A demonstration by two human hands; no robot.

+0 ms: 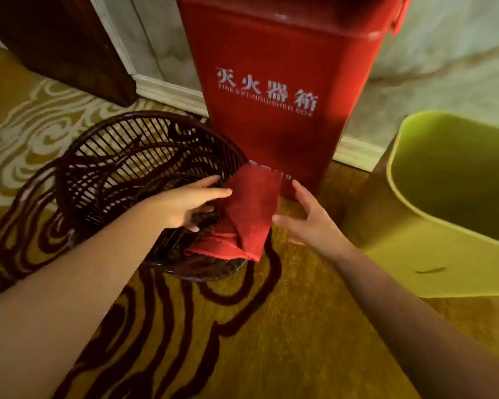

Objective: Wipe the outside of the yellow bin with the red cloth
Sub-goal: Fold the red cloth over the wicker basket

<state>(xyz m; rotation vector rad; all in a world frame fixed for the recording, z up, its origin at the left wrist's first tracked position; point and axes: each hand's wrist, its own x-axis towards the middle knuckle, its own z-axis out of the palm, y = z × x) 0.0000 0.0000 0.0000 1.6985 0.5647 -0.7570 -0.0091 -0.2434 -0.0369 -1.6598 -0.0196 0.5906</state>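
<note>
Both hands [182,207] [310,223] spread, flanking red cloth [249,208].

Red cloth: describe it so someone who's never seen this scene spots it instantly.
Find the tall red fire extinguisher box against the wall. At its foot sits a dark wicker basket; the red cloth hangs folded over the basket's near rim, between both hands. It is the only soft, limp red thing here.

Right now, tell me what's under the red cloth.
The red cloth lies draped over the rim of the dark wicker basket, with the left hand touching its edge. The rim section beneath is covered; whether anything else sits under it can't be seen.
</note>
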